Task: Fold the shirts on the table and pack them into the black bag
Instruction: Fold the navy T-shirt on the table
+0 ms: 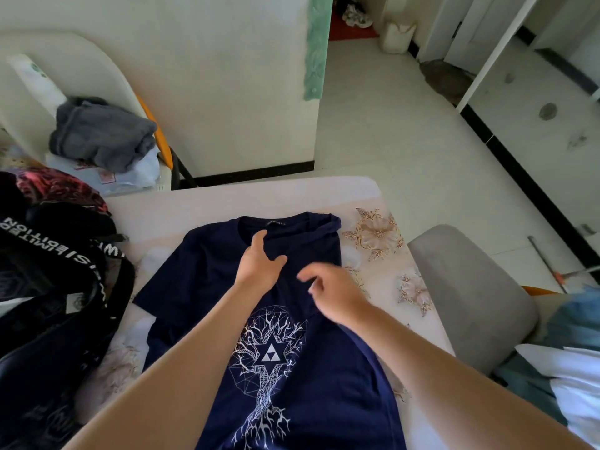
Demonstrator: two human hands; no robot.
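Note:
A navy T-shirt point(201, 280) with a white tree print lies face up on the table point(227, 203), collar away from me. Its right side is folded inward over the chest. My left hand point(259, 264) rests flat on the upper chest just below the collar, fingers straight. My right hand point(331, 290) hovers just right of it over the folded edge, fingers loosely curled and holding nothing. The black bag point(55, 287) with white lettered straps sits at the table's left edge, beside the shirt's left sleeve.
A grey chair back point(470, 287) stands at the table's right side. Grey clothes point(100, 134) are piled on a seat at the far left. White and blue fabric point(571, 368) lies at the lower right. Tiled floor stretches beyond the table.

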